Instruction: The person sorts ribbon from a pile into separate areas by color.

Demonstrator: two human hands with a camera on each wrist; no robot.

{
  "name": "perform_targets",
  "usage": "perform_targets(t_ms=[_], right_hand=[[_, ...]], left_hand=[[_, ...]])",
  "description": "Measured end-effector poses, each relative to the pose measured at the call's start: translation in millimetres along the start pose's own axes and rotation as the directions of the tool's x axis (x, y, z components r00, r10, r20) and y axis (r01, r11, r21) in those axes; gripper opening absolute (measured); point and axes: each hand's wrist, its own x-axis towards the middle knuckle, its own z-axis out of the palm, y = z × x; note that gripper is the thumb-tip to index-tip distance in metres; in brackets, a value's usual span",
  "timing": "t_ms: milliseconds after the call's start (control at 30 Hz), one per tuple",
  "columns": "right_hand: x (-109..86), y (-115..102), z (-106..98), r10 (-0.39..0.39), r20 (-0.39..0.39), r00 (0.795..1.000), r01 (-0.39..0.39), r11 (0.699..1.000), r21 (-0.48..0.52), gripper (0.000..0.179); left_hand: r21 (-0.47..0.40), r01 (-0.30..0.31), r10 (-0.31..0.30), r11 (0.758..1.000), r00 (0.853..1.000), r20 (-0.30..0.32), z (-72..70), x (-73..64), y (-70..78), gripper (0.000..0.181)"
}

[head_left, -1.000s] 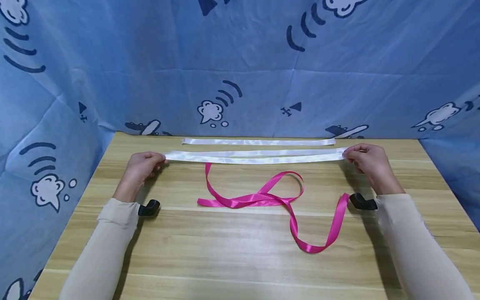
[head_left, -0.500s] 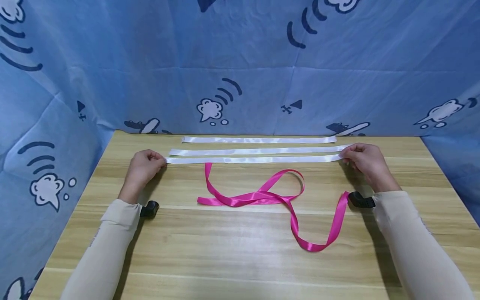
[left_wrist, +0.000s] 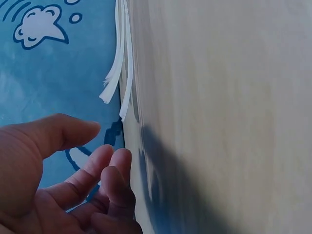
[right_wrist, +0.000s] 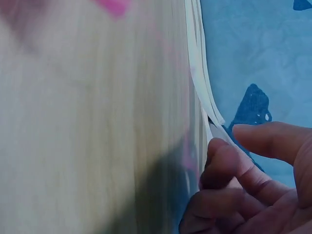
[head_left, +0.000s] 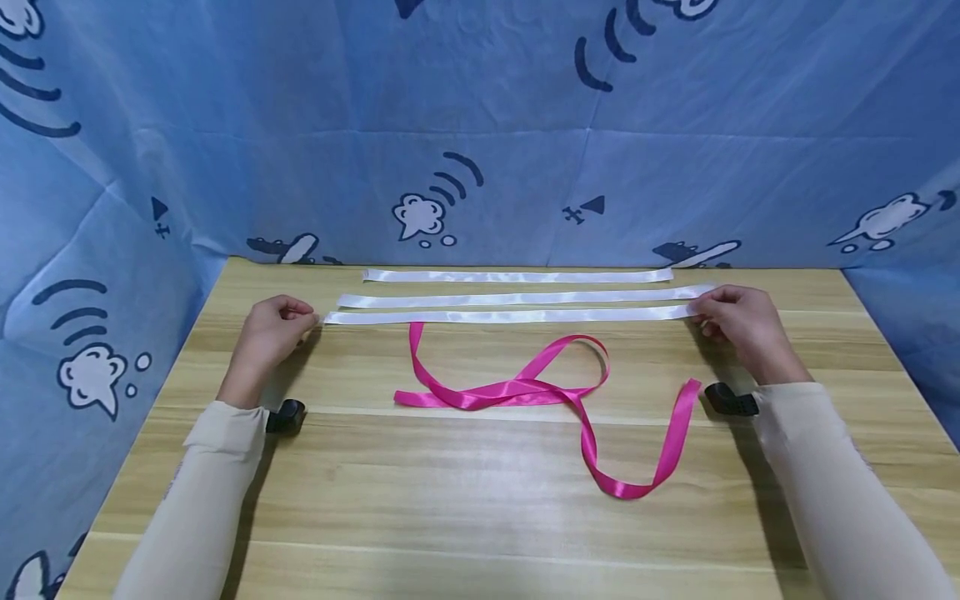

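Three white satin ribbons lie side by side along the back of the wooden table: a front ribbon (head_left: 510,317), a middle ribbon (head_left: 525,298) and a back ribbon (head_left: 517,277). My left hand (head_left: 273,329) is just beyond the left end of the front ribbon; in the left wrist view its thumb (left_wrist: 73,130) and fingers are apart with nothing between them. At the other end, the fingertips of my right hand (head_left: 742,325) overlap the front ribbon's tip. The right wrist view shows a gap between its thumb (right_wrist: 268,140) and loosely bent fingers, with white ribbon ends close by.
A long pink ribbon (head_left: 465,403) lies looped and twisted across the table (head_left: 450,517), in front of the white ones. A blue printed cloth (head_left: 495,100) hangs behind the table and down its left side. Dark wrist cameras (head_left: 287,417) stick out from both sleeves.
The front white ribbon, earlier stretched between both hands and overlapping the middle one, now lies flat in front of it. My left hand has let go and moved left; the right shifted slightly right.
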Motion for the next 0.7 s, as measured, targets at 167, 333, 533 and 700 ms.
perform_targets(t_ms=[167,333,533,700], right_hand=[[-5.4,0,-4,-0.016,-0.033,0.999,0.015,1.000,-0.014,0.028],[-10.9,-1,-8,0.000,-0.082,0.997,-0.006,0.996,-0.084,0.034],[-17.6,-6,-10,-0.047,-0.140,0.989,0.018,0.980,-0.199,0.048],[-27.5,-17,-6,-0.137,-0.180,0.974,0.093,0.968,-0.234,0.053]], left_hand=[[-0.020,-0.009,0.009,1.000,1.000,0.005,-5.6,-6.2,0.4,0.038],[-0.043,-0.041,0.041,0.998,0.999,0.002,-9.8,-13.1,5.6,0.037],[-0.024,-0.115,0.114,0.993,0.993,-0.023,-11.5,-20.4,16.2,0.036],[-0.026,-0.213,0.213,0.977,0.977,-0.028,-8.0,-29.4,30.8,0.035]])
